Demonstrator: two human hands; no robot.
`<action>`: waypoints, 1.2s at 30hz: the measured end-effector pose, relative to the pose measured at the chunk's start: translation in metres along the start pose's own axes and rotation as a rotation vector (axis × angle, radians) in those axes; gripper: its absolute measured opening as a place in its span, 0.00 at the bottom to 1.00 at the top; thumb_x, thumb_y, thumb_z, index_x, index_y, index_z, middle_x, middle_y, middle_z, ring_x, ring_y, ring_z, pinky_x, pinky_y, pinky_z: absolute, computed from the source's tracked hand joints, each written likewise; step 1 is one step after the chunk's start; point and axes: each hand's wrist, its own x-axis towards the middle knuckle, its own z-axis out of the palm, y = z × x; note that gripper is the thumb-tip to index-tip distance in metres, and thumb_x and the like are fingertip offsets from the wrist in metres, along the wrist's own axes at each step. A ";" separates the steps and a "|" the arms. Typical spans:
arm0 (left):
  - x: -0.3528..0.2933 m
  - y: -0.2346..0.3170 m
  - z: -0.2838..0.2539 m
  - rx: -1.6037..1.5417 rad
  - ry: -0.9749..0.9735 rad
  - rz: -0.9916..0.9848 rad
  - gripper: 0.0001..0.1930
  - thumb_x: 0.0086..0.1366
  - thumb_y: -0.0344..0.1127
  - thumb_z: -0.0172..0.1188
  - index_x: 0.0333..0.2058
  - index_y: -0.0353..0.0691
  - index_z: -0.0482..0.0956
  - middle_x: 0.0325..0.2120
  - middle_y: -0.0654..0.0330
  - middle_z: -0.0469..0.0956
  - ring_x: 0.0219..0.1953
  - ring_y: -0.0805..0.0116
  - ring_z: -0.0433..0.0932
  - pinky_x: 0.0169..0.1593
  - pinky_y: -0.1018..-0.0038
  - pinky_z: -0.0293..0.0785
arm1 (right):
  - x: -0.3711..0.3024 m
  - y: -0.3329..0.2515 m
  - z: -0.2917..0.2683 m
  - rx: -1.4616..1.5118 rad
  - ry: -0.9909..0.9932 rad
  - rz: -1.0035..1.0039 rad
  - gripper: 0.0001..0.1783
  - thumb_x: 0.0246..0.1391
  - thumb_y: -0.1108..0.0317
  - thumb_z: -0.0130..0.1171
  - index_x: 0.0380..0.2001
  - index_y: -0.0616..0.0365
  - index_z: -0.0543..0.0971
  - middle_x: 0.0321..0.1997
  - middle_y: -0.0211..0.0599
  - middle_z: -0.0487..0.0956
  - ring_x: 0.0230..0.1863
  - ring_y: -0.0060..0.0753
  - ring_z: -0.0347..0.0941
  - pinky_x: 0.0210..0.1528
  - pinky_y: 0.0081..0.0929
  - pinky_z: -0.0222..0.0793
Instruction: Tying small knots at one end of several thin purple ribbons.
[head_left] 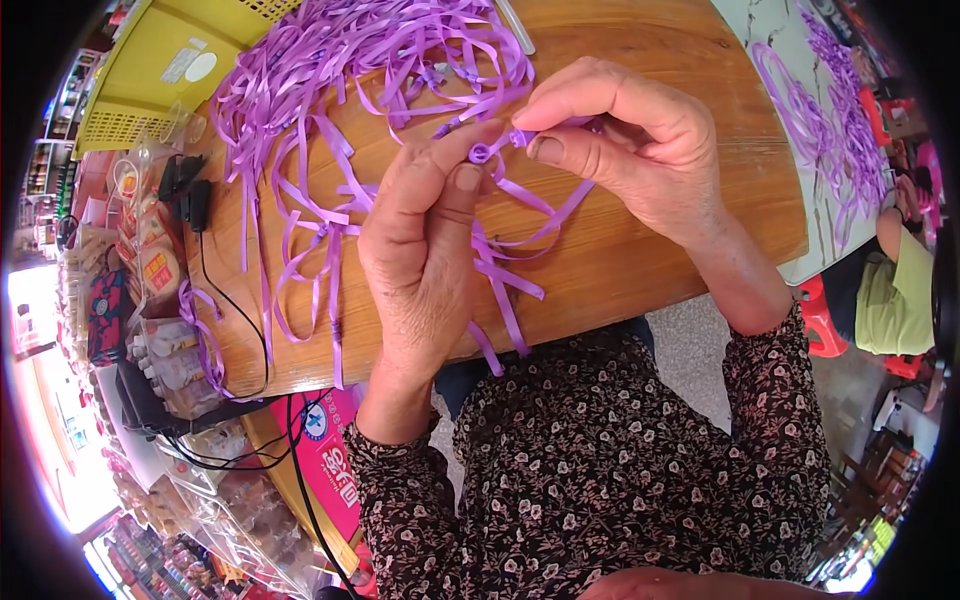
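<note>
My left hand [422, 235] pinches a purple ribbon [500, 146] between thumb and forefinger. A small rolled loop of the ribbon shows at these fingertips. Close by on the right, the thumb and forefinger of my right hand [655, 150] are closed on the same ribbon, at a small dark purple bunched part. Loose ribbon ends [520, 283] hang below my hands, over the wooden table [640, 50]. Beyond my hands lies a large tangled heap of purple ribbons [330, 60], some with small knots or beads that are too small to tell apart.
A yellow plastic basket [165, 70] stands at the far left. Clear packages [175, 365] and a black device [195, 205] with a cable lie along the left edge. On the right, a white marbled table [790, 110] bears more purple ribbons; a person in a yellow-green garment [890, 300] is beside it.
</note>
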 end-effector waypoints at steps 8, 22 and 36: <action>0.001 -0.003 -0.001 -0.053 -0.013 -0.025 0.04 0.60 0.21 0.55 0.34 0.32 0.76 0.28 0.66 0.69 0.30 0.80 0.64 0.35 0.85 0.61 | 0.002 -0.004 0.003 -0.159 0.030 -0.089 0.12 0.43 0.84 0.61 0.35 0.64 0.78 0.35 0.38 0.76 0.35 0.23 0.73 0.34 0.15 0.69; 0.001 -0.014 0.006 0.091 -0.005 0.215 0.02 0.58 0.21 0.56 0.30 0.31 0.74 0.23 0.61 0.68 0.26 0.73 0.64 0.32 0.80 0.61 | 0.003 -0.009 -0.001 -0.354 -0.005 -0.191 0.10 0.40 0.81 0.63 0.31 0.62 0.80 0.31 0.37 0.76 0.29 0.22 0.72 0.28 0.15 0.65; 0.003 -0.023 0.004 0.195 -0.023 0.341 0.06 0.53 0.19 0.59 0.31 0.32 0.75 0.21 0.61 0.69 0.22 0.73 0.65 0.25 0.79 0.61 | 0.002 -0.011 -0.004 -0.439 -0.068 -0.164 0.09 0.41 0.80 0.63 0.31 0.62 0.80 0.30 0.38 0.77 0.28 0.25 0.73 0.27 0.17 0.67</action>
